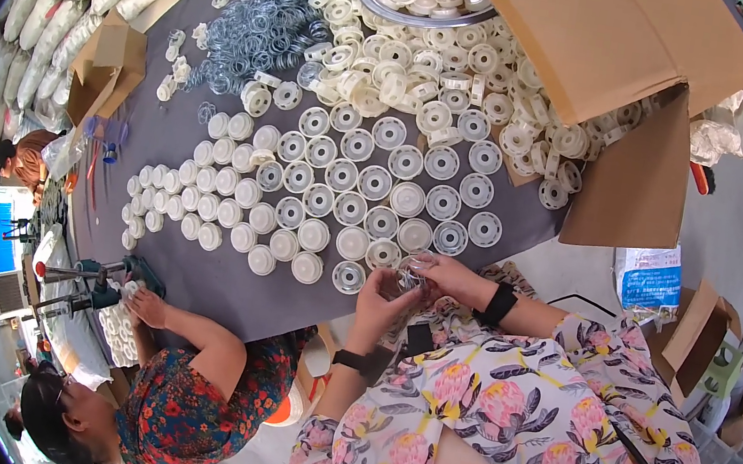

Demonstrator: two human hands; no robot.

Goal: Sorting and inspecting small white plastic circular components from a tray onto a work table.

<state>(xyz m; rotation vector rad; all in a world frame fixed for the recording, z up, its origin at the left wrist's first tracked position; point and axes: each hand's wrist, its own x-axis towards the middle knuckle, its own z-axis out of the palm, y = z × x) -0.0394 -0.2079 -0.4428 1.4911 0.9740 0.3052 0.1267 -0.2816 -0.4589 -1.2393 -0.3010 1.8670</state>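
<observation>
My left hand [383, 302] and my right hand [444, 276] meet at the table's near edge. Fingers of both are closed around a small bunch of shiny wire springs [408, 280], partly hidden by the fingers. Just beyond them stand rows of round white plastic wheels [349, 208], many showing a ringed hub with a dark centre. Farther left, similar pieces are topped with smooth white caps [233, 182]. A heap of loose blue-grey springs [262, 31] lies at the far left of the table.
Loose cream plastic parts [394, 74] are piled at the back, beneath a metal bowl [420, 19] of more. An open cardboard box [631, 174] leans over the right side. On the left, a co-worker [200, 369] handles a part at a green bench press [102, 289].
</observation>
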